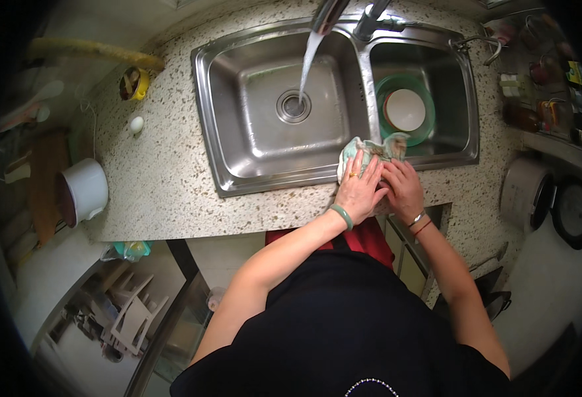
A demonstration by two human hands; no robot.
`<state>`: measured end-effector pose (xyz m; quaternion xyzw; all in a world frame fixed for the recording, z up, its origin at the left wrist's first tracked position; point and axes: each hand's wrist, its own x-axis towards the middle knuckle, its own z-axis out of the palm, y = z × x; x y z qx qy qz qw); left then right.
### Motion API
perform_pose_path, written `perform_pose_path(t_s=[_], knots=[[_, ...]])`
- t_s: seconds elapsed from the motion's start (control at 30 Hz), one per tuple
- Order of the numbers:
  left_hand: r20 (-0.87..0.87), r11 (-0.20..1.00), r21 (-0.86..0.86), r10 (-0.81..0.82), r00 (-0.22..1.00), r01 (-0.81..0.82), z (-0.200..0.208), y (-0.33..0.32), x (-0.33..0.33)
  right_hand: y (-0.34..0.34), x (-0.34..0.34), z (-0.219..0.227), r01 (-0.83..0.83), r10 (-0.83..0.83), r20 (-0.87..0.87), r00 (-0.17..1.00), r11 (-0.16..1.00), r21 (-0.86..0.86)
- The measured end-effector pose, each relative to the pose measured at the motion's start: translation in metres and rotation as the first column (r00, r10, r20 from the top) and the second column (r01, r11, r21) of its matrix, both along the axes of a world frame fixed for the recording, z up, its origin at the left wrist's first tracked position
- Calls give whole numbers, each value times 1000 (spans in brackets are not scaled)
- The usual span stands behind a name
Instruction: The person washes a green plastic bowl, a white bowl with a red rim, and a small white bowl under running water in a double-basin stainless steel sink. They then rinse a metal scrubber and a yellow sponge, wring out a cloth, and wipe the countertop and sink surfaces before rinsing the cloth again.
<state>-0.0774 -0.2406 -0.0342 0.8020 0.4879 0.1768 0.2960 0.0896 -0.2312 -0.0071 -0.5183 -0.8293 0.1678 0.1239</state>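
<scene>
A crumpled, damp-looking cloth point(358, 147), white with pale green and brown patches, lies over the front rim of the steel sink, by the divider between the two basins. My left hand point(360, 188), with a ring and a green bangle, rests on it with fingers stretched out flat. Close beside it, my right hand point(403, 192) has its fingers bent over the cloth's right part; the fingertips are partly hidden. Water runs from the faucet point(331, 16) into the left basin point(251, 119) and down its drain point(293, 106).
In the right basin a green bowl point(426, 129) holds a white round dish point(405, 110). On the speckled counter point(159, 178) are a white pot point(87, 192), an egg point(136, 124) and a yellow cup point(139, 83). A metal pot point(521, 192) and black lid point(573, 212) stand right.
</scene>
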Motion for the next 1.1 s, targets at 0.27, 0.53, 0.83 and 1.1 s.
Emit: perform_pose_path(t_s=[0.27, 0.53, 0.83, 1.1], knots=[[-118, 908, -344, 211, 970, -239, -28, 37, 14, 15, -32, -39, 245, -232, 144, 962, 967, -76], [233, 703, -649, 548, 803, -291, -71, 118, 26, 100, -44, -69, 255, -302, -216, 928, 941, -220], [331, 704, -585, 661, 673, -403, -89, 243, 26, 209, -66, -93, 409, -478, -322, 817, 875, -261], [221, 709, -616, 574, 788, -344, -73, 164, 21, 129, -56, -89, 377, -437, -292, 851, 894, -241]])
